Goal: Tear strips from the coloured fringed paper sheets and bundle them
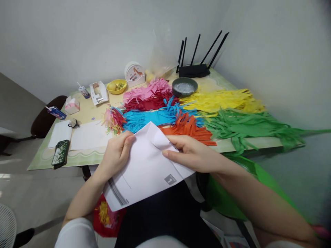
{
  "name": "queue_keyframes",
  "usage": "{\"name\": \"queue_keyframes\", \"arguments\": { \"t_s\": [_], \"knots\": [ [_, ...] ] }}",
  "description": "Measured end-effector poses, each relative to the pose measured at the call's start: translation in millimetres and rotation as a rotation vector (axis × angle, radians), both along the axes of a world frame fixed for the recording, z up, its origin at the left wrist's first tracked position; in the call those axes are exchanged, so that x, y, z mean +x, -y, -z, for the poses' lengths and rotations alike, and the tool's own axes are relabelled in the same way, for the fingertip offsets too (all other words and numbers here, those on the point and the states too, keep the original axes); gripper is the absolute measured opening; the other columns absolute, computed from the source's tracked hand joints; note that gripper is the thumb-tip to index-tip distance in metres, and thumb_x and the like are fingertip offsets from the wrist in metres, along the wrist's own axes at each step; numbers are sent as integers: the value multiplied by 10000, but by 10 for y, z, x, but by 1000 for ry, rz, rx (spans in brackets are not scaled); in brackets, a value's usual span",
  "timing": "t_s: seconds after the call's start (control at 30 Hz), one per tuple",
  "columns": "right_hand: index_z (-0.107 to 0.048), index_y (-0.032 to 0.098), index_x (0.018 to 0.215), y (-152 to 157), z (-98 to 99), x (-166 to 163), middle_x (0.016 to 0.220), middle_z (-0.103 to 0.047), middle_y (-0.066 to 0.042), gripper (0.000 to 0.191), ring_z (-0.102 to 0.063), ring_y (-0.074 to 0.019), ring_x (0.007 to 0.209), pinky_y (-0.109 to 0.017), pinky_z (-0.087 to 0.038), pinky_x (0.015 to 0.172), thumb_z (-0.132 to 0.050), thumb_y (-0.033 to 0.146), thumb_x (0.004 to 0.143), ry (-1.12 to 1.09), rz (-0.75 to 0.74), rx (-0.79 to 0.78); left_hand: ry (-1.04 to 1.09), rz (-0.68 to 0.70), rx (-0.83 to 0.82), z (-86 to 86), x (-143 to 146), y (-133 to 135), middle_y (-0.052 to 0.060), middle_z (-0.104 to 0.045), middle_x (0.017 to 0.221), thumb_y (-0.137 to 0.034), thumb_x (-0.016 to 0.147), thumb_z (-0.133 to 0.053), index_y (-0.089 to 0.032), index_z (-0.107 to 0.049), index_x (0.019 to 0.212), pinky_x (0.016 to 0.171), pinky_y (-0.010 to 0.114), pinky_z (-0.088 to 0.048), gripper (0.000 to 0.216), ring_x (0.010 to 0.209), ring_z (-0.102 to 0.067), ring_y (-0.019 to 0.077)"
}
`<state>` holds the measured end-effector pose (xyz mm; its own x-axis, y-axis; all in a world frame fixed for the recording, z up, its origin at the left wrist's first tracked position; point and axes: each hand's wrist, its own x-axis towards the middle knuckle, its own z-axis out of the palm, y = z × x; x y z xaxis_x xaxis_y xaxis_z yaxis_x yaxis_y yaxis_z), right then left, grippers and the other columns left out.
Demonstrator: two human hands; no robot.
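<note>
A sheet of white paper (144, 172) is held up above my lap, in front of the table edge. On its left edge, my left hand (116, 151) is closed with the thumb on top. My right hand (192, 151) grips the right side, thumb and fingers pinching it where the paper bends. A grey square with a "1" is printed near the lower right, and dark stripes run along the lower left. Just beyond the paper lie blue fringed strips (147, 119) and orange fringed strips (191, 129).
Green strips (248, 127), yellow strips (224, 100) and pink strips (150, 89) cover the table's right and middle. A bowl (184, 86) and a black router (193, 71) stand behind. A phone (60, 153) and paper sheets (90, 136) lie left. A green bag (230, 196) hangs below right.
</note>
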<state>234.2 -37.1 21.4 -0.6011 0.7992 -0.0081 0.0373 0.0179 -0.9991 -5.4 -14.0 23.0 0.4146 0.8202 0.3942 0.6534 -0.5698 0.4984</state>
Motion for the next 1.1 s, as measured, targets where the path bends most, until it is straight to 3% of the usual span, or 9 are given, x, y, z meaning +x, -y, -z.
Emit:
{"name": "queue_keyframes", "arguments": {
  "t_s": [0.2, 0.37, 0.7, 0.97, 1.1],
  "knots": [
    [-641, 118, 1079, 14, 70, -38, 950, -679, -57, 259, -637, -177, 823, -230, -492, 671, -517, 218, 875, 90, 101, 216, -69, 67, -11, -105, -69, -7, -15, -537, 653, -302, 1004, -344, -176, -506, 731, 581, 219, -367, 341, 558, -466, 98],
    [-639, 124, 903, 42, 102, -67, 836, -653, -43, 180, -598, -151, 696, -218, -419, 588, -483, 207, 866, 272, 227, 354, -114, 91, 2, -205, -67, 33, -15, -549, 669, -289, 1001, -357, -175, -516, 757, 578, 208, -373, 313, 573, -489, 99],
    [-606, 138, 823, 79, 116, -143, 666, -577, -11, 156, -545, -121, 578, -213, -356, 563, -468, 177, 885, 415, 400, 642, -266, 11, 77, -305, -33, 100, 7, -609, 712, -333, 1011, -332, -175, -571, 830, 600, 222, -386, 339, 606, -537, 120],
    [-606, 148, 852, 94, 169, -172, 667, -582, -13, 140, -536, -125, 567, -214, -363, 565, -476, 177, 895, 440, 462, 724, -345, -6, 165, -364, -7, 181, -4, -600, 696, -328, 1016, -323, -178, -560, 827, 579, 223, -362, 338, 593, -536, 118],
    [-615, 157, 854, 107, 172, -167, 652, -579, -5, 134, -536, -126, 564, -215, -359, 559, -495, 200, 897, 438, 452, 681, -359, -10, 195, -364, -3, 218, -10, -591, 692, -327, 1018, -321, -178, -555, 832, 576, 222, -361, 334, 587, -534, 116]
  ]
}}
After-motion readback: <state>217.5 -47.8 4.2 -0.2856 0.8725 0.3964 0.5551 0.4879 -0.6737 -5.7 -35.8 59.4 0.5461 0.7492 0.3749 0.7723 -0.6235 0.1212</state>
